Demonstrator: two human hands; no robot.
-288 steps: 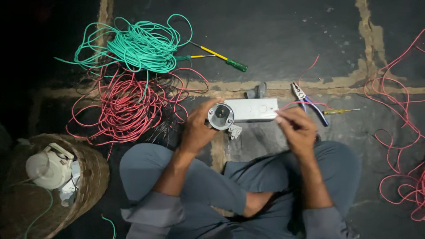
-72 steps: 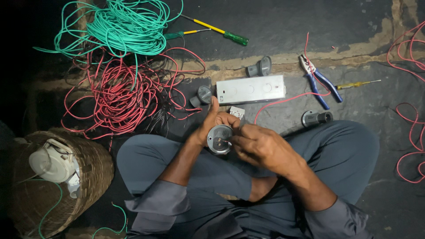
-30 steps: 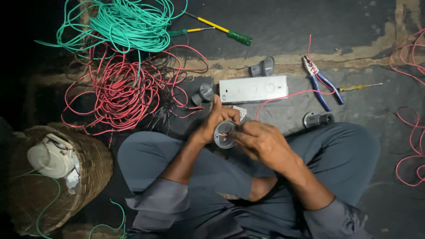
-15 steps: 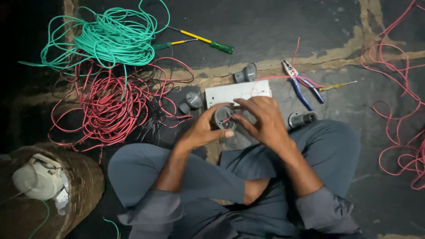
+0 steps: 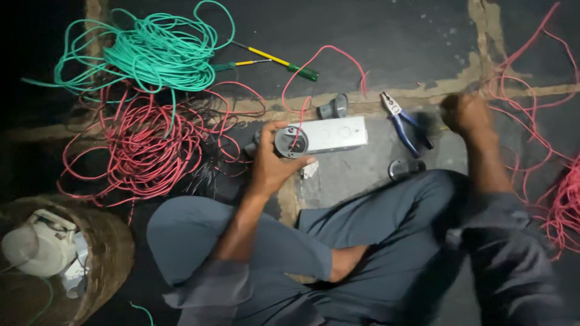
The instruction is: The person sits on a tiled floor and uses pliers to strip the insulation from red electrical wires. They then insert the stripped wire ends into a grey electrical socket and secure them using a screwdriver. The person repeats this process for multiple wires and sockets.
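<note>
— Dark stone floor (image 5: 386, 36), pale joints running across it, and a person sitting cross-legged on it in grey trousers. What is the left hand (image 5: 270, 166) on?

— It is wrapped around a round grey fitting (image 5: 291, 142), thumb on the upper edge, fingers curled underneath. The fitting's face is a dark disc inside a lighter ring, turned up toward the camera. A red wire (image 5: 314, 66) comes out of its middle, loops upward and ends near the pale joint.

— And where does the fitting sit?

— Right at the left end of a long white box (image 5: 335, 134) lying on the floor in front of the knees; whether the two touch I cannot tell. The box is rectangular, with faint round marks on its top.

— The right hand (image 5: 465, 113)?

— Stretched out to the right, well apart from the fitting, beside blue-handled pliers (image 5: 403, 124) and close to loose red wire (image 5: 544, 151). It is blurred, so I cannot tell whether it is open or closed.

— Anything else around?

— A tangle of red wire (image 5: 145, 145) to the left with a green coil (image 5: 160, 57) above it, a yellow-and-green screwdriver (image 5: 284, 62), a small grey part (image 5: 333, 108) above the box, and a woven basket (image 5: 103, 253) at lower left.
</note>
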